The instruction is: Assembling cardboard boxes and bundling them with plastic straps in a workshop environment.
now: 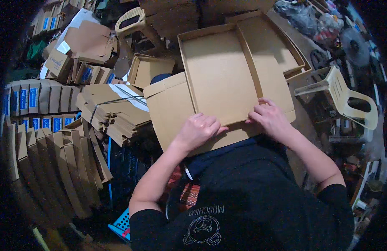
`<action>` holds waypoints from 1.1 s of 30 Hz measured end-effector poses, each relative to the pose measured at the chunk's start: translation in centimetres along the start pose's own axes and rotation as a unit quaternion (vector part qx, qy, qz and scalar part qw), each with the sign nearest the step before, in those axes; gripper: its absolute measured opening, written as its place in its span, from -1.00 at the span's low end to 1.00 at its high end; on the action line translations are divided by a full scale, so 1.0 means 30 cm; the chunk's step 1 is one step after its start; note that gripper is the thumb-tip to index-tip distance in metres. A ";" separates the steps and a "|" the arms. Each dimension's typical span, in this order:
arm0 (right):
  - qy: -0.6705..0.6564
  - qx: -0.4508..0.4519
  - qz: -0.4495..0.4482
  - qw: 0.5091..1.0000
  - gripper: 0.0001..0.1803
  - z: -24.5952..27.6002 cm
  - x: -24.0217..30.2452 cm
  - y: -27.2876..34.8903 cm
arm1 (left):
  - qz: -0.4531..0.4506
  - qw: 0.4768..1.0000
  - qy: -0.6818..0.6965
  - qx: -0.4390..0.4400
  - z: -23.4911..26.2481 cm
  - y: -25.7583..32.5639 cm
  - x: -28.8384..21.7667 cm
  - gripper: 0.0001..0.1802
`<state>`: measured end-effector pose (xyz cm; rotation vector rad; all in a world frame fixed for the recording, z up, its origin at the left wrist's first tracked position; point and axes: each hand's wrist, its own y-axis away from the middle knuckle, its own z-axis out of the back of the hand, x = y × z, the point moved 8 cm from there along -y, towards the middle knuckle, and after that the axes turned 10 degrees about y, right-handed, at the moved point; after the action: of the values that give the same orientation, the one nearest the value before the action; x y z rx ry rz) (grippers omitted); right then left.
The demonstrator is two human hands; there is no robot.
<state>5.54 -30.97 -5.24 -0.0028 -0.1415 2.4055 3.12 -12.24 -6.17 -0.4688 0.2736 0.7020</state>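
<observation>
A shallow brown cardboard tray [220, 71] lies on a flat cardboard sheet [166, 102] across my lap. Its low walls stand up along the sides and far end. My left hand [199, 130] is closed at the tray's near left corner, fingers curled over the edge and the thumb reaching along it. At the near right corner, my right hand [268, 118] pinches the edge where the side wall meets the near end. Some of my fingertips are hidden under the cardboard.
Another shallow cardboard tray [273, 42] lies behind on the right. Bundled flat cardboard [114, 104] and rows of folded boxes [51, 163] crowd the left. A cream plastic chair [348, 98] stands at right, a cream stool [131, 23] at far left.
</observation>
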 end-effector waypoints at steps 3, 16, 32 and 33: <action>-0.023 -0.002 0.022 0.999 -0.80 0.033 -0.003 -0.001 | -0.024 0.996 0.085 0.000 0.054 -0.011 0.012 -0.60; -0.095 -0.059 -0.016 0.994 -0.58 0.118 -0.061 -0.002 | 0.015 0.994 0.104 0.022 0.284 -0.026 0.063 -0.73; -0.101 -0.014 0.005 0.995 -0.64 0.078 -0.098 0.012 | 0.130 0.910 0.389 -0.060 0.332 0.017 0.210 -0.90; -0.090 -0.022 0.025 0.995 -0.64 0.072 -0.095 0.019 | 0.169 0.876 0.436 -0.119 0.339 0.041 0.266 -0.89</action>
<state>7.18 -33.51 -3.26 0.1919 -0.2810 2.4506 9.00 -1.93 -0.93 -0.9821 1.1531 0.8338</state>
